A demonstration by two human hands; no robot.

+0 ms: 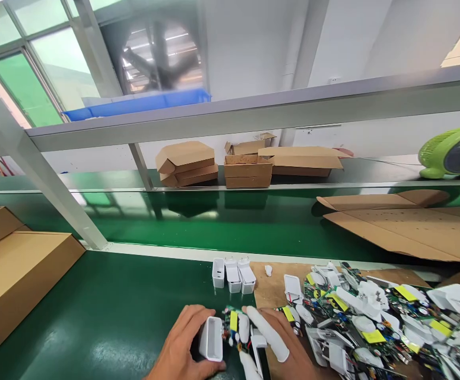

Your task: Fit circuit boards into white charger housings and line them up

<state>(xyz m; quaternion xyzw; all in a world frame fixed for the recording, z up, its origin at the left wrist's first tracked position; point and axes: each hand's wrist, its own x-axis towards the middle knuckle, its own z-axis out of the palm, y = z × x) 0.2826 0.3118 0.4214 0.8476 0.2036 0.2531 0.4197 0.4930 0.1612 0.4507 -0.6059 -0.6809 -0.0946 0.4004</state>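
Observation:
My left hand (192, 343) is closed around a small white plastic case (213, 340), its open hollow side facing me. Just right of the case, my right hand (279, 343) grips a circuit board (233, 322) with a yellow label and small components. White coverings appear to be on some of its fingers. The board's left edge is close to the case; whether they touch I cannot tell. Beyond my hands stand three white plastic cases (233, 277) in a row. To the right lies a large heap of circuit boards and white plastic parts (356, 316), many with yellow labels.
A cardboard sheet (277, 272) lies under the heap. Cardboard boxes stand at left (28, 269) and on the far ledge (248, 171). A flattened carton (404, 221) rests on the green belt (214, 227). A metal post (56, 184) and overhead shelf (254, 116) frame the bench.

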